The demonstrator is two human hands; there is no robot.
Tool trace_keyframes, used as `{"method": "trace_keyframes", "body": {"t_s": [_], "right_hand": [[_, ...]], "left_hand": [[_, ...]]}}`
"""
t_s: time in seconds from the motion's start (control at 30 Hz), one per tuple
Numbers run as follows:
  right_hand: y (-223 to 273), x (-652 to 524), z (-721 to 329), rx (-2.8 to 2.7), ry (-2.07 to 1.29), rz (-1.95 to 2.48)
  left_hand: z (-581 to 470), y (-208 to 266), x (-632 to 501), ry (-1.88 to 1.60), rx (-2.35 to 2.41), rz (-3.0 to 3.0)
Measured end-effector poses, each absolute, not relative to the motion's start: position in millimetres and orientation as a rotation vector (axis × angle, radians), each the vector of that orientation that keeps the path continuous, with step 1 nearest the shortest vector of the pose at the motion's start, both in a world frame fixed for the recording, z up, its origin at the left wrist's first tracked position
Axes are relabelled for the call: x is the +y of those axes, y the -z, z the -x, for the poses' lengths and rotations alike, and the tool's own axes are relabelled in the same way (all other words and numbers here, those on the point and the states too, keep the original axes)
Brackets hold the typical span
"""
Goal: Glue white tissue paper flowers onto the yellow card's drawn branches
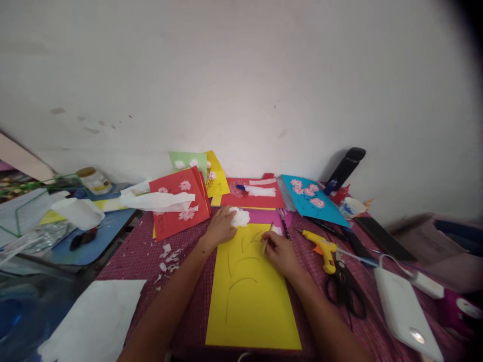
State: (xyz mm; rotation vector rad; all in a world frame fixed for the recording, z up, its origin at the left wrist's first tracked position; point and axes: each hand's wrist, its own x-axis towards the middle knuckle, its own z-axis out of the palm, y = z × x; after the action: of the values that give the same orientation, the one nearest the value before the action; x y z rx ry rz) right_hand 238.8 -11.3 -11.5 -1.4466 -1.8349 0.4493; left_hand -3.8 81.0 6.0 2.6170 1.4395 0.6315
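A yellow sheet of paper lies lengthwise in front of me, with several thin dark curved lines drawn on it like a stem with branches. My right hand rests at its upper right part, fingers closed around a slim pencil. The pencil stands tilted, close to the drawn lines. Lying flat at the sheet's upper left corner is my left hand, its fingertips against a white crumpled paper flower.
Scissors and a yellow glue gun lie at right, beside a white device. Red cards and a blue card bear pink flowers. White paper scraps litter the cloth at left. A wall stands behind.
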Motion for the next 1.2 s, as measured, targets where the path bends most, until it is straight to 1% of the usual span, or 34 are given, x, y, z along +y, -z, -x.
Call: {"method": "trace_keyframes", "body": {"t_s": [0.37, 0.7, 1.0, 1.2], "right_hand": [[11, -10, -238, -1.854, -0.442, 1.46], [12, -11, -237, -1.883, -0.458, 1.459], [12, -12, -238, -1.878, -0.467, 1.463], [9, -13, -236, -1.85, -0.487, 1.434]], "left_hand": [[5, -3, 64, -0.528, 1.262, -2.74], [14, -4, 65, -0.684, 1.244, -2.719], [13, -2, 68, -0.758, 1.195, -2.693], [11, 1, 67, -0.709, 1.193, -2.692]]}}
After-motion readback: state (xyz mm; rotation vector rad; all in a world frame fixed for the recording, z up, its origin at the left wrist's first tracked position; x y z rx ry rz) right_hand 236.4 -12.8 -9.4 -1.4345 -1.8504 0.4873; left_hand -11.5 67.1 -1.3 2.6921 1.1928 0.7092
